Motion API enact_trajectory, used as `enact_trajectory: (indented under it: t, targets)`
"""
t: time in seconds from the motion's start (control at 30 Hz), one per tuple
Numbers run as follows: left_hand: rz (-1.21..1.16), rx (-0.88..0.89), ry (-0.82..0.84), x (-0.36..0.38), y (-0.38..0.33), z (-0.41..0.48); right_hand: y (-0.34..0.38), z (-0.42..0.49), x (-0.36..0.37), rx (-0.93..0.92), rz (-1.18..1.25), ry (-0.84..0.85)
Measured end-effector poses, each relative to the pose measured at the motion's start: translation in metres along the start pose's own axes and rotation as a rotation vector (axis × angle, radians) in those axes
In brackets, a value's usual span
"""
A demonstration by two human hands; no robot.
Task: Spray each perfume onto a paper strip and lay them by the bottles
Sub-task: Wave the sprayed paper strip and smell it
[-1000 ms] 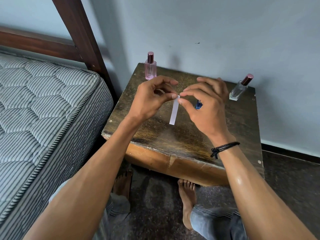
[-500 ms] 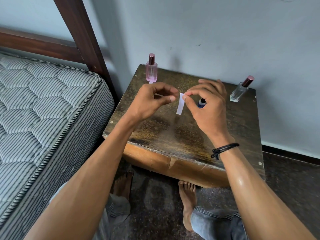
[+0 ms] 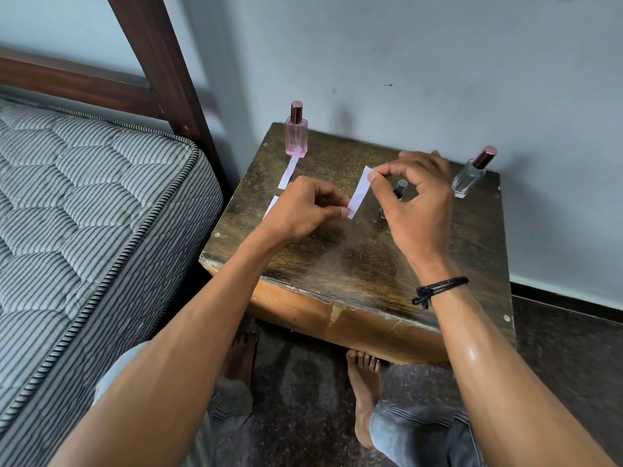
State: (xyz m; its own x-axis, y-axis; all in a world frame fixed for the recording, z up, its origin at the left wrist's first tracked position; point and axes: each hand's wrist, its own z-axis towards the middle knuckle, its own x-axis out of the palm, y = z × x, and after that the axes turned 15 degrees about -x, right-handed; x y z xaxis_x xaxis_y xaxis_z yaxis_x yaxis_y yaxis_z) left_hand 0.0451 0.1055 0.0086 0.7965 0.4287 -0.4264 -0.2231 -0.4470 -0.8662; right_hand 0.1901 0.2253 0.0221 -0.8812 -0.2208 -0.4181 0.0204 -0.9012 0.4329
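Left hand now on paper strip

The paper strip, pinched at its top by both hands a second ago and then by the right hand alone, is now also pinched at its lower end by the left hand and held slanted. A second strip, earlier hidden behind the left hand, is exposed before the pink bottle at the far left corner of the tabletop.

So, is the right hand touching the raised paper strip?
Touching: the head view shows the right hand pinching the upper end of the paper strip between thumb and forefinger.
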Motion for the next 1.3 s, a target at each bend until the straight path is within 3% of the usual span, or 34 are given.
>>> enact_trajectory:
  t: [0.37,0.63,1.3]
  targets:
    - [-0.060,-0.008,0.002,0.001,0.000,0.000,0.004,0.000,-0.001,0.028,0.006,-0.037]
    - [-0.071,-0.018,0.000,0.003,0.000,0.001,0.011,-0.001,-0.001,-0.080,-0.026,0.004]
    - [-0.187,-0.044,0.052,0.009,-0.005,-0.005,0.007,0.000,-0.003,-0.136,-0.037,-0.017]
